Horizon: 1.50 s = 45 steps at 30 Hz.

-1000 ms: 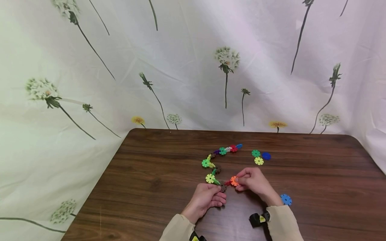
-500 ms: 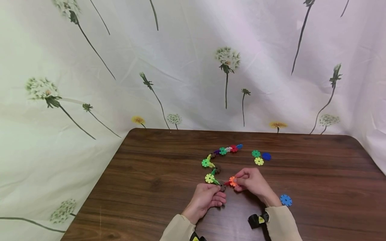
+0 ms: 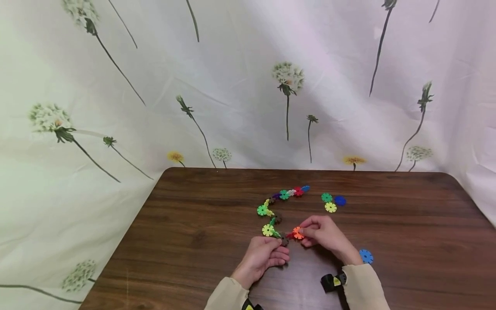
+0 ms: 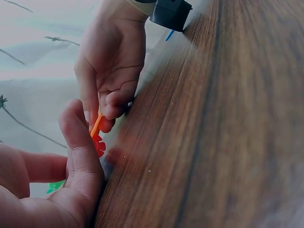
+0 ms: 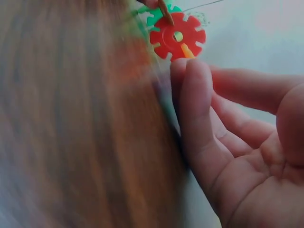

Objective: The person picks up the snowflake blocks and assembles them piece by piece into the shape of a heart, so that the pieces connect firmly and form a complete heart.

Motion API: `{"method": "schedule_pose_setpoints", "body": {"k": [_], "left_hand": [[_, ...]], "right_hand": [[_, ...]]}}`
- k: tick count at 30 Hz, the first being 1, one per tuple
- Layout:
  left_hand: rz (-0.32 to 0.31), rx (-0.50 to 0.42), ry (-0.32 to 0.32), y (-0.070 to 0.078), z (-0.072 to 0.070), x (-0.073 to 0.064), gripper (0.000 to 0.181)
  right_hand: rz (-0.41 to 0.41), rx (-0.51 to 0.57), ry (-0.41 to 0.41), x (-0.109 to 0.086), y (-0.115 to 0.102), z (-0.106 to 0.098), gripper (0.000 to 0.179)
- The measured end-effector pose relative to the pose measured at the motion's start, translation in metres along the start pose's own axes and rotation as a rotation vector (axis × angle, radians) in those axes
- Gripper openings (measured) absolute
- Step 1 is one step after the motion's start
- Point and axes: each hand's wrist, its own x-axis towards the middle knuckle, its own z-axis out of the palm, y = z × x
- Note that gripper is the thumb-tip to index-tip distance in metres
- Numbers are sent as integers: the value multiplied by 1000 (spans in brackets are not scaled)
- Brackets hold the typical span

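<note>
A curved chain of notched plastic discs, with a light-green disc (image 3: 262,210) and a yellow-green disc (image 3: 268,230) along it, lies on the table. At its near end my left hand (image 3: 260,259) pinches a brown disc (image 3: 284,241) between thumb and fingers. My right hand (image 3: 326,236) pinches an orange disc (image 3: 297,233) by its edge. Between the two hands is a red disc (image 5: 164,40), slotted crosswise to the brown one. In the right wrist view the orange disc's edge sits in a notch of the red disc. Fingers hide part of the brown and orange discs.
Loose discs lie on the wooden table (image 3: 186,258): a green one (image 3: 327,197), a dark-blue one (image 3: 340,200) and a yellow one (image 3: 330,207) behind my right hand. A blue disc (image 3: 366,256) is beside my right wrist. A white flowered cloth (image 3: 232,86) hangs behind.
My right hand has moved the orange disc slightly left, closer to the brown disc and further over the red one. My left hand keeps its grip. The head view has shifted slightly.
</note>
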Motion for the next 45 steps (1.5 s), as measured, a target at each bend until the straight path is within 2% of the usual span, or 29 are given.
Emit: {"method": "schedule_pose_setpoints", "body": {"k": [5,9,14,17,24,33,45], "left_hand": [[-10,-5,1,-1,-1,-1,27],[-5,-6,0,-1,-2,-2,28],[-6,-10,-11,0,-1,-1,27],[-2,-13,-14,1,-1,0,26],[-2,-6,-17,0,-1,-1,26],[4,-3,-19,-2,-2,0,26],[-5,-11,-9,-1,-2,0,26]], "right_hand": [[-38,-98,30,-2,1,-10,27],[-57,-242,155,-4,-1,-22,23],[-16,-441,343,-6,-9,-43,22],[3,-537,394,-6,-14,-53,26],[48,-680,352,1,-17,-62,37],[93,-762,313,8,-18,-59,38],[112,-675,249,3,-24,-62,31]]}}
